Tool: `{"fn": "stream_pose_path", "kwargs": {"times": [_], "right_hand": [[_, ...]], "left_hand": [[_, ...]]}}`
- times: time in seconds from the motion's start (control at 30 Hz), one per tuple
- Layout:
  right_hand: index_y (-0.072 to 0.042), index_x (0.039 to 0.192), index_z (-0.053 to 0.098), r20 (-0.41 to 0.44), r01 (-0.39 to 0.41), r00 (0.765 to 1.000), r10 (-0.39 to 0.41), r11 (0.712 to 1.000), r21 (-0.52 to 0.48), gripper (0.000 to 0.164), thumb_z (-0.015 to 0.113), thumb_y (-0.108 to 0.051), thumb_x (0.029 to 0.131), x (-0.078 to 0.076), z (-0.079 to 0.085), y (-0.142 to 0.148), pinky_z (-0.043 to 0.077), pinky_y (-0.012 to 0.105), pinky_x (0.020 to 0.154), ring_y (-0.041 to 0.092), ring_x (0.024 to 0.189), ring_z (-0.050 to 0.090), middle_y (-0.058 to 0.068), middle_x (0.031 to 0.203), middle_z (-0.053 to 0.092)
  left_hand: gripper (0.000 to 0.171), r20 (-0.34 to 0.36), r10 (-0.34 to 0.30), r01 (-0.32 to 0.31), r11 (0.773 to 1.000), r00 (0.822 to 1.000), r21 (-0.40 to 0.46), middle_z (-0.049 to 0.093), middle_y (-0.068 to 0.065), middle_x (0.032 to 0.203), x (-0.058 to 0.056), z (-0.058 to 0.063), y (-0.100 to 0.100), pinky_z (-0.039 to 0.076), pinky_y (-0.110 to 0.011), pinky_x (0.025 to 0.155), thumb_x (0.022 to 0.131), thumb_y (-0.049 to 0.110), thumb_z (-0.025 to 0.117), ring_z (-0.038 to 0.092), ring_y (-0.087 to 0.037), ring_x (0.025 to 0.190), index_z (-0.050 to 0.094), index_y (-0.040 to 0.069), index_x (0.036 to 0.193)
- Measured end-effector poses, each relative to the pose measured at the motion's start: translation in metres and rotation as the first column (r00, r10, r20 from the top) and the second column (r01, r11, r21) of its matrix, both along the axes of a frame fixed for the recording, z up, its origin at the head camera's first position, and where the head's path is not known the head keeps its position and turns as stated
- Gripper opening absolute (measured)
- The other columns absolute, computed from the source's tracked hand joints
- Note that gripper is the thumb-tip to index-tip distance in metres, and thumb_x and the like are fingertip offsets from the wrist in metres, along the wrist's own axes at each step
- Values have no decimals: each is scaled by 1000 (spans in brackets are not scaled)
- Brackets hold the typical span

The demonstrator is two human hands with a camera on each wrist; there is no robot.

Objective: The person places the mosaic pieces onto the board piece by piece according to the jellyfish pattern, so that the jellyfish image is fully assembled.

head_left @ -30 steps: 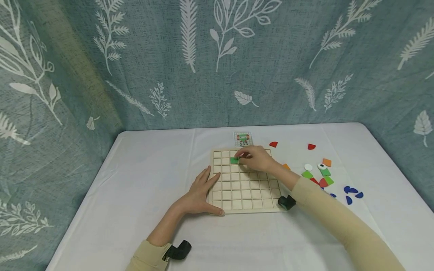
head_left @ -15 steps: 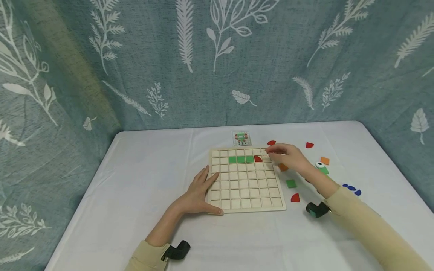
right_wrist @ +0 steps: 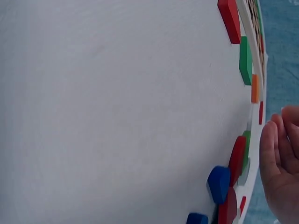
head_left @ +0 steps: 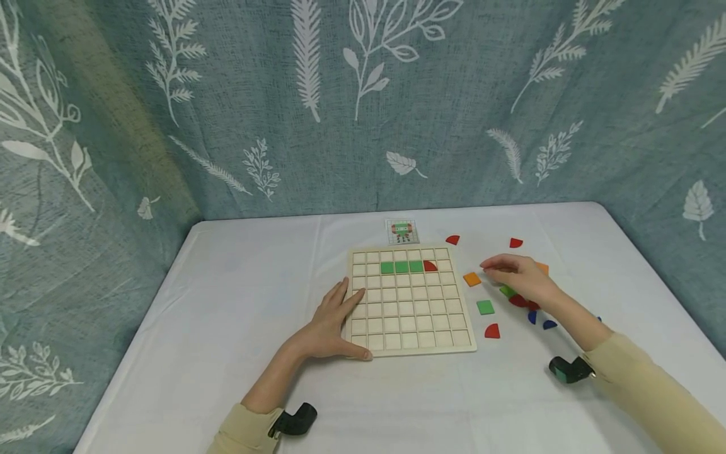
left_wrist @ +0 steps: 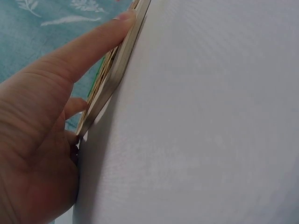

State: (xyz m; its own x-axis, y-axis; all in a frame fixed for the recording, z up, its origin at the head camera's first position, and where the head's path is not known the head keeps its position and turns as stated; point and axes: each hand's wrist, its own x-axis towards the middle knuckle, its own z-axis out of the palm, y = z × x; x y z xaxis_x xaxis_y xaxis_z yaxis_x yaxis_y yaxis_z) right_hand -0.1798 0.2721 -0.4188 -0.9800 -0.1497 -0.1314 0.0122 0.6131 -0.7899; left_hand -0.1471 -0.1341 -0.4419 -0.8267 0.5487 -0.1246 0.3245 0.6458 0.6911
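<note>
A wooden grid board [head_left: 421, 325] lies on the white table. In one of its upper rows sit a line of green square tiles [head_left: 401, 267] and, at their right end, a red quarter-round tile [head_left: 430, 266]. My left hand [head_left: 329, 325] rests spread on the board's left edge, its thumb [left_wrist: 100, 39] lying straight along the near edge in the left wrist view. Off to the right of the board, my right hand [head_left: 522, 279] hovers above loose tiles with its fingers loosely bent. Nothing shows between those fingers [right_wrist: 271, 144] in the right wrist view. Some tiles are hidden beneath this hand.
Behind the board lies a small pattern card [head_left: 402, 231]. Beside its right edge are an orange square [head_left: 472, 279], a green square [head_left: 485, 307] and a red quarter-round [head_left: 492, 331]. Blue pieces [head_left: 549, 325] lie farther right; more red ones [head_left: 515, 243] are at the back.
My right hand has left the upper row of the board and travelled right to the loose tiles, uncovering the green line and the red quarter-round. My left hand stays put.
</note>
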Motion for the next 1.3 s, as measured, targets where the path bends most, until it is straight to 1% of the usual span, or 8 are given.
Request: {"fn": "stream_pose_path", "kwargs": {"times": [0.17,0.37,0.47,0.67,0.93,1.07,1.2,1.3], "right_hand": [[-5,125,64,7,18,1000,-18,997,71,35,59,-26,98,1,0,7,51,37,85,30,107,59,16,123,63],[-3,123,64,-12,41,999,-40,995,94,30,59,-19,97,-1,0,8,51,26,74,27,100,60,15,117,65],[-3,121,65,-21,35,999,-33,993,115,29,60,-18,97,-3,2,9,51,27,74,27,99,60,14,114,66],[-3,117,66,-16,-8,1000,11,985,172,27,62,-20,96,-1,8,16,51,37,82,28,99,58,12,108,66],[-3,107,69,-13,-127,991,134,967,222,20,69,-14,91,15,13,29,51,26,70,20,84,57,3,93,66],[-4,105,70,-25,-174,982,185,954,243,20,73,-13,88,22,13,37,51,26,70,19,84,57,1,94,66],[-6,107,69,-29,-201,976,215,946,255,24,76,-13,85,28,13,41,53,33,76,21,90,59,2,100,66],[-7,107,69,-50,-233,965,256,933,273,25,77,-10,83,31,13,44,53,33,79,21,91,59,2,102,66]], "left_hand": [[119,4,4,-4,1000,1000,1,-6,-20,161,1,0,0,10,-66,110,64,44,89,-8,-37,147,22,9,156],[119,4,6,-6,1000,1000,-7,-6,-20,161,1,0,1,10,-65,110,64,44,89,-8,-37,147,22,10,156],[119,4,7,-7,1000,1000,-10,-6,-19,161,1,0,1,10,-65,111,64,45,89,-8,-37,147,22,11,156],[119,-3,4,-4,1000,1000,-11,-6,-19,161,0,0,1,10,-65,111,65,45,89,-8,-37,147,22,10,156],[119,-3,3,-3,1000,1000,-8,-6,-20,161,0,1,0,9,-65,110,64,45,89,-8,-37,147,22,10,156],[119,3,5,-5,1000,1000,-11,-7,-20,161,0,0,0,9,-65,110,64,45,89,-9,-37,147,22,10,156],[119,3,6,-6,1000,1000,-12,-7,-20,161,1,0,-1,10,-66,110,65,45,89,-9,-37,147,21,10,156],[119,2,6,-6,1000,1000,-12,-7,-19,161,1,0,-1,10,-65,110,65,46,89,-9,-37,147,21,10,156]]}}
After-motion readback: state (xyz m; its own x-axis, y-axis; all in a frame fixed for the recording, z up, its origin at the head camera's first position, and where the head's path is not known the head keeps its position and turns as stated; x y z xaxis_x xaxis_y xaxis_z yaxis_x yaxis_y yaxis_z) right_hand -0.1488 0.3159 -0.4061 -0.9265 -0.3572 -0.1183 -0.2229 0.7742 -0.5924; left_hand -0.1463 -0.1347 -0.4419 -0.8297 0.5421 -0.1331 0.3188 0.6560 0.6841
